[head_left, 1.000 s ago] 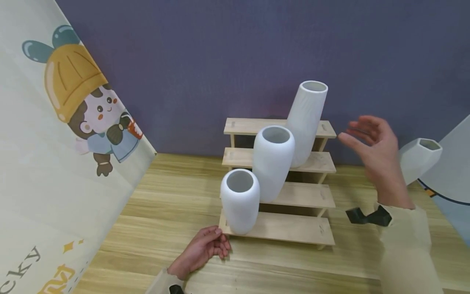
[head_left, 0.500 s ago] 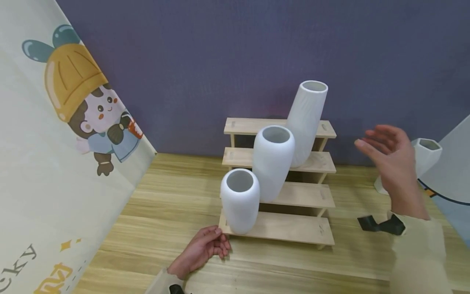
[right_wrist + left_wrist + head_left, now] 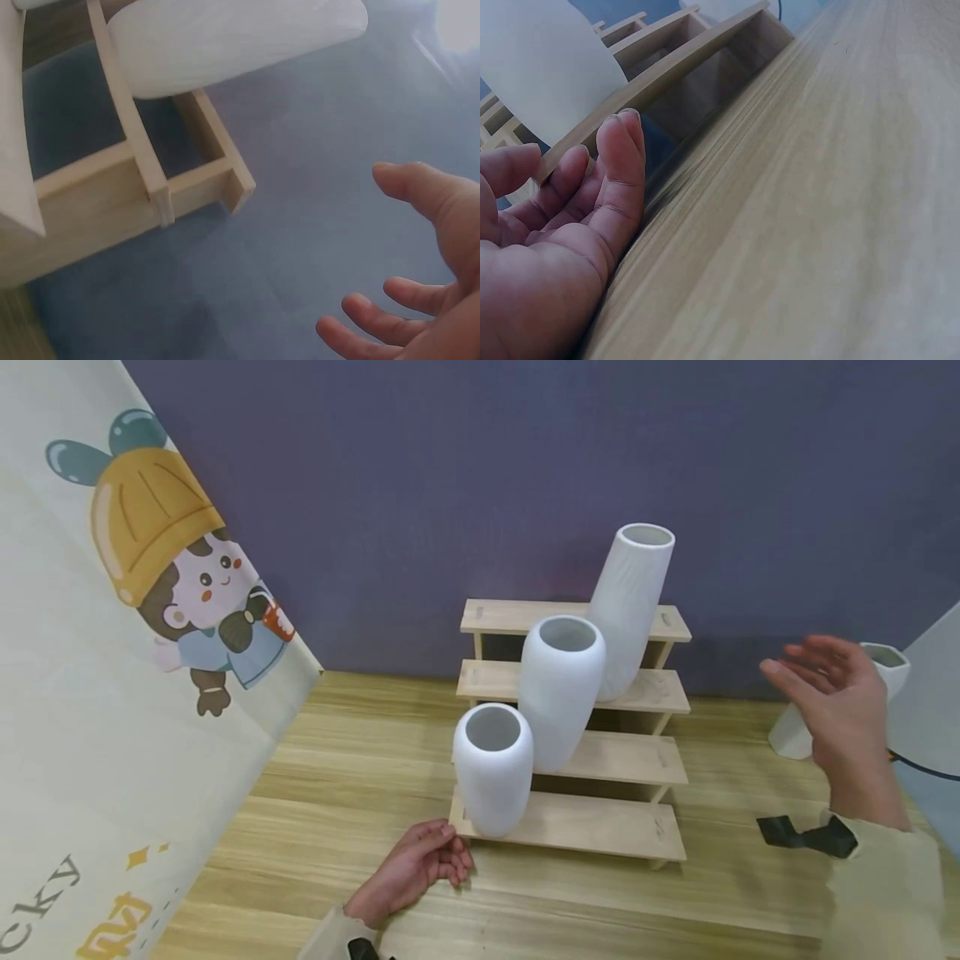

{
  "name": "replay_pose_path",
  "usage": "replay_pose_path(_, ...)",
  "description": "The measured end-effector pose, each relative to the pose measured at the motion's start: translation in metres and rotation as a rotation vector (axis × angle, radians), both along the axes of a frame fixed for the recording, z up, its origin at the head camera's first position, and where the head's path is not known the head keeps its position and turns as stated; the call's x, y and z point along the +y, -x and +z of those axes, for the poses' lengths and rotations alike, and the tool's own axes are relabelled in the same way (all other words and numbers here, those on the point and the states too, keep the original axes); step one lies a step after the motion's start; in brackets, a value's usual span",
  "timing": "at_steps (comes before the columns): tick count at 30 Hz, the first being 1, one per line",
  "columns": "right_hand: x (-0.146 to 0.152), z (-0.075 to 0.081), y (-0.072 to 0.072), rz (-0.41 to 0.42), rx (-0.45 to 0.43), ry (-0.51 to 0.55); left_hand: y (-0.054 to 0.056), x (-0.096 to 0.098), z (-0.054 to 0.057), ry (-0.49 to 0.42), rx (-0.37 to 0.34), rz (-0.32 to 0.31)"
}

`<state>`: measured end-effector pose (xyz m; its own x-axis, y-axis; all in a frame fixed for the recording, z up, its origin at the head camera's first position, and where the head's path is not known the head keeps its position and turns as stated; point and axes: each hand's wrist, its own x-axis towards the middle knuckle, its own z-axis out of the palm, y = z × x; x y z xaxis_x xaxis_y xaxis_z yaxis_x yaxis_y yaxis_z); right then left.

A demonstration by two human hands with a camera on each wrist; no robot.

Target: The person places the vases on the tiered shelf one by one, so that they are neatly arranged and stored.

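A wooden stepped shelf [image 3: 592, 827] stands on the table, with white vases on its steps. The short vase [image 3: 491, 785] is at the left of the lowest step. Behind it, the medium vase [image 3: 558, 702] stands on the second step, and a tall vase [image 3: 633, 610] on the third. My left hand [image 3: 420, 860] pinches the front left corner of the lowest board, its thumb [image 3: 510, 166] above and fingers below. My right hand [image 3: 847, 710] hovers right of the shelf with fingers spread and holding nothing. It partly hides a white angular vase [image 3: 791, 735].
A dark blue-grey backdrop [image 3: 375, 510] rises behind the table [image 3: 360, 735]. At left is a white panel [image 3: 67, 710] with a cartoon figure in a yellow hat. A pale panel [image 3: 937, 710] with a dark curved line borders the right side.
My right hand has moved away from the shelf to the right and slightly nearer me, across the angular vase. The left hand stays at the shelf corner; the vases have not moved.
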<state>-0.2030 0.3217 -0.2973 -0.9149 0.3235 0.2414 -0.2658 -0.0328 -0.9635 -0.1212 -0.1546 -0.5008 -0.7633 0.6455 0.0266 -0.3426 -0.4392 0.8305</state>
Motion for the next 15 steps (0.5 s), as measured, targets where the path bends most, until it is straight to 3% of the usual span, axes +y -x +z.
replay_pose_path(15,0.022,-0.017,-0.003,-0.187,-0.144,-0.158,0.0,0.001,0.0,-0.016,0.006,0.007)
